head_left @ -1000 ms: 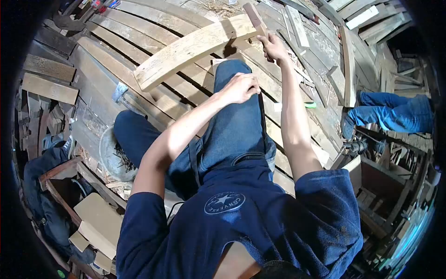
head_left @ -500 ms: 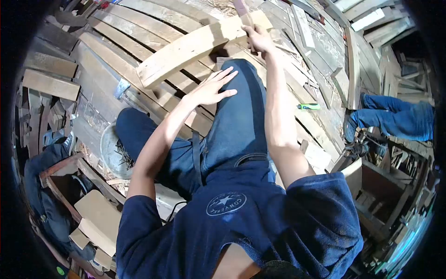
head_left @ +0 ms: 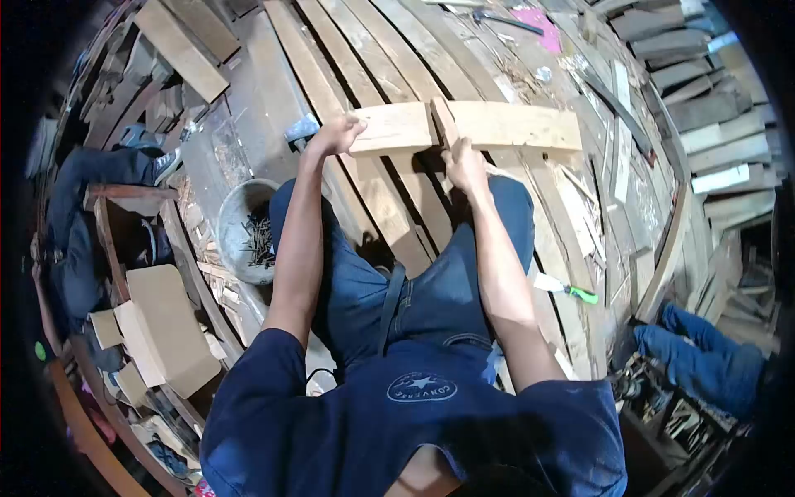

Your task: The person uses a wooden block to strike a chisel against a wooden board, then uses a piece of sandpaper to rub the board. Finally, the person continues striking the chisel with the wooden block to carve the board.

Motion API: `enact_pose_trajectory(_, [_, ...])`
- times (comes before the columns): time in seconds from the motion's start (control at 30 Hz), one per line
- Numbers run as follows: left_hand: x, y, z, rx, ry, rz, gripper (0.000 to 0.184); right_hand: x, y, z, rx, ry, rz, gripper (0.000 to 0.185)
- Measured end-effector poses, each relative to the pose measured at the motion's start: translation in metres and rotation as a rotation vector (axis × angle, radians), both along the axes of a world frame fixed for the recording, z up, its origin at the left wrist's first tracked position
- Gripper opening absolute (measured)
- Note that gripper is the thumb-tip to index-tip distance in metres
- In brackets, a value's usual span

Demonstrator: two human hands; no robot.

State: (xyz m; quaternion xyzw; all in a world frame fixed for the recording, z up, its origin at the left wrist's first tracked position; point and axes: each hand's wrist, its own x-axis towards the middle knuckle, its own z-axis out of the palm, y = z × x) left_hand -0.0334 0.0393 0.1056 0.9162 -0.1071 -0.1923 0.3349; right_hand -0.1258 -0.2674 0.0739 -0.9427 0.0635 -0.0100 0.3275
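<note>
Head view: the beam (head_left: 505, 124) lies across the floor planks (head_left: 381, 54) beyond the knees, its long axis running left to right, bowed slightly away from the person. The left hand (head_left: 338, 134) curls round its left end. The right hand (head_left: 467, 168) is closed on a stick (head_left: 444, 123), which crosses the beam near its middle, pointing away and a little left. A green-handled scraper (head_left: 580, 293) lies right of the knees, a bucket (head_left: 229, 248) left.
</note>
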Motion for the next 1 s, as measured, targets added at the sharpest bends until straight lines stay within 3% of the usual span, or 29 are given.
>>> enact_pose_trajectory(0.17, [0.016,0.020,0.002,0.240,0.194,0.074,0.054,0.006,0.017,-0.031,0.010,0.044,-0.119,0.037])
enact_pose_trajectory(0.23, [0.009,0.014,0.021,0.155,0.169,0.081,0.051,0.009,0.016,-0.067,-0.116,-0.029,-0.150,0.036])
enact_pose_trajectory(0.3, [0.006,0.014,0.012,0.080,0.107,0.084,0.051,0.009,0.021,-0.113,-0.770,-0.017,0.247,0.038])
enact_pose_trajectory(0.33, [0.011,0.014,-0.011,0.009,0.089,0.085,0.054,0.013,0.020,-0.152,-0.463,0.068,0.155,0.041])
enact_pose_trajectory(0.37, [0.011,0.011,-0.016,0.047,0.133,0.096,0.057,0.006,0.027,-0.130,-0.544,0.075,0.227,0.041])
enact_pose_trajectory(0.43, [0.018,0.002,-0.018,0.124,0.207,0.117,0.064,-0.001,0.026,-0.095,-0.275,0.193,0.361,0.035])
enact_pose_trajectory(0.47, [0.036,0.009,-0.058,0.093,0.234,0.033,0.066,0.003,0.022,-0.080,-0.119,0.288,0.272,0.033])
enact_pose_trajectory(0.5, [0.032,0.003,-0.043,0.107,0.233,0.042,0.066,0.002,0.015,-0.069,-0.173,0.186,0.238,0.035])
enact_pose_trajectory(0.57, [0.007,-0.017,-0.003,0.135,0.245,0.060,0.067,0.007,0.015,-0.073,0.008,0.184,-0.064,0.036])
enact_pose_trajectory(0.6, [0.006,-0.019,-0.008,0.164,0.229,0.031,0.066,0.010,0.012,-0.081,0.011,0.130,-0.178,0.038])
enact_pose_trajectory(0.7, [0.010,-0.026,-0.028,0.244,0.159,-0.058,0.064,0.008,0.025,-0.129,0.010,0.121,-0.054,0.037])
enact_pose_trajectory(0.73, [0.009,-0.031,-0.032,0.258,0.126,-0.085,0.064,-0.003,0.032,-0.108,-0.244,0.168,0.225,0.044])
enact_pose_trajectory(0.8, [0.017,-0.032,-0.068,0.176,0.063,-0.154,0.065,-0.013,0.036,-0.081,-0.177,0.176,0.413,0.042])
enact_pose_trajectory(0.83, [0.007,-0.038,-0.046,0.239,0.129,-0.155,0.066,-0.011,0.032,-0.082,-0.188,0.125,0.457,0.040])
enact_pose_trajectory(0.9, [0.000,-0.036,-0.060,0.186,0.000,-0.094,0.070,0.002,0.022,-0.084,-0.271,0.159,0.226,0.032])
enact_pose_trajectory(0.93, [0.000,-0.040,-0.031,0.265,0.180,-0.141,0.073,0.005,0.014,-0.085,-0.018,0.043,-0.058,0.033])
enact_pose_trajectory(1.0, [-0.009,-0.038,0.003,0.189,0.195,-0.145,0.074,0.008,0.016,-0.093,0.064,0.036,-0.248,0.028])
